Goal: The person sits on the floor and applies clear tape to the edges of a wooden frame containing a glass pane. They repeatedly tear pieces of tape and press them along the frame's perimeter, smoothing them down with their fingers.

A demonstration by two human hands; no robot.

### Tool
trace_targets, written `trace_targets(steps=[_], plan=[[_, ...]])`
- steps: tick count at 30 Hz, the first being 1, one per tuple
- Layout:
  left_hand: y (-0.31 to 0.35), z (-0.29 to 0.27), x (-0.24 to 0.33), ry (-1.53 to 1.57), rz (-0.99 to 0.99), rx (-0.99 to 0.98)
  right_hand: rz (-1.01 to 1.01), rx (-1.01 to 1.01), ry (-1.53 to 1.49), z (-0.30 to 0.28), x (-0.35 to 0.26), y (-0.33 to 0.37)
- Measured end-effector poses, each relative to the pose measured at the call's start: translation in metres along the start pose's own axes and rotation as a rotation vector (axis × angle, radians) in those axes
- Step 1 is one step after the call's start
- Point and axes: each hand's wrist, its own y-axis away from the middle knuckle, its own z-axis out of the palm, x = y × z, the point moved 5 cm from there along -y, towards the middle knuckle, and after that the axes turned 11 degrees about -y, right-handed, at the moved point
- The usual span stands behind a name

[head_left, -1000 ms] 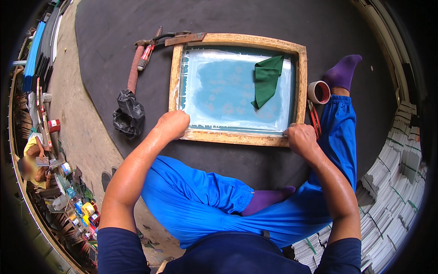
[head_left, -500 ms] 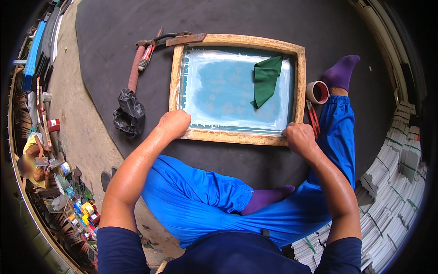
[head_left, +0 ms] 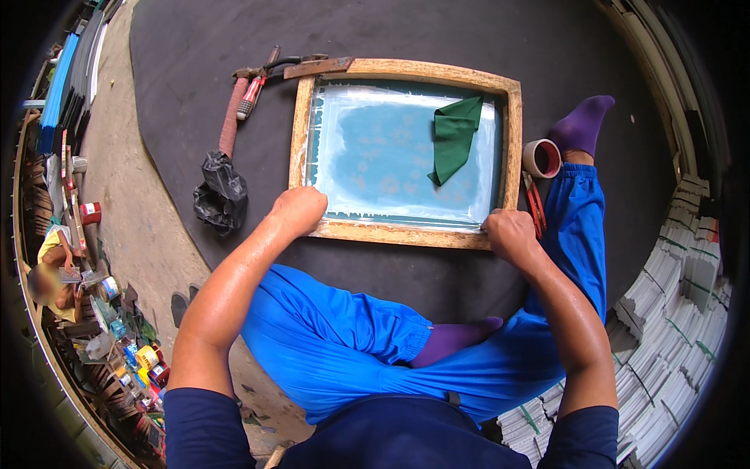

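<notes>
A wooden-framed printing screen (head_left: 406, 234) lies on the dark mat in front of me. Its blue-green mesh (head_left: 375, 148) has whitish smears round the border and faint flower shapes. My left hand (head_left: 300, 211) is closed round the frame's near left corner. At the near right corner, my right hand (head_left: 509, 232) is also closed on the wood. A folded dark green cloth (head_left: 455, 141) rests on the right part of the mesh. At the far left corner, a rusty metal clamp piece (head_left: 319, 68) lies over the frame.
Left of the screen are a red-handled screwdriver (head_left: 248, 98), a pink-wrapped bar (head_left: 232, 117) and a crumpled black plastic bag (head_left: 221, 191). A tape roll (head_left: 541, 159) and red-handled tool (head_left: 534, 205) lie by my foot. Bundled white stacks (head_left: 664, 313) stand right; another person (head_left: 58, 270) sits far left.
Almost nothing differs. The whole view has shifted very slightly, while both hands keep their hold on the frame and the green cloth stays in place.
</notes>
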Motion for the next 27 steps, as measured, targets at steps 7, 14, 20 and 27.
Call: trace_targets(steps=[7, 14, 20, 27], plan=[[-0.0017, 0.0019, -0.0006, -0.002, 0.008, 0.002, -0.006, 0.033, 0.008, 0.0012, -0.0008, -0.0012], [-0.0025, 0.0022, -0.0007, -0.012, 0.007, 0.000, 0.004, 0.026, 0.023, -0.0012, -0.0025, -0.0014], [-0.0019, 0.0006, -0.0001, -0.011, -0.002, -0.003, 0.027, 0.001, 0.037, 0.0027, 0.0018, -0.0008], [-0.0013, 0.0003, 0.0005, -0.025, 0.000, -0.018, 0.065, -0.034, 0.089, -0.0023, -0.0031, -0.0029]])
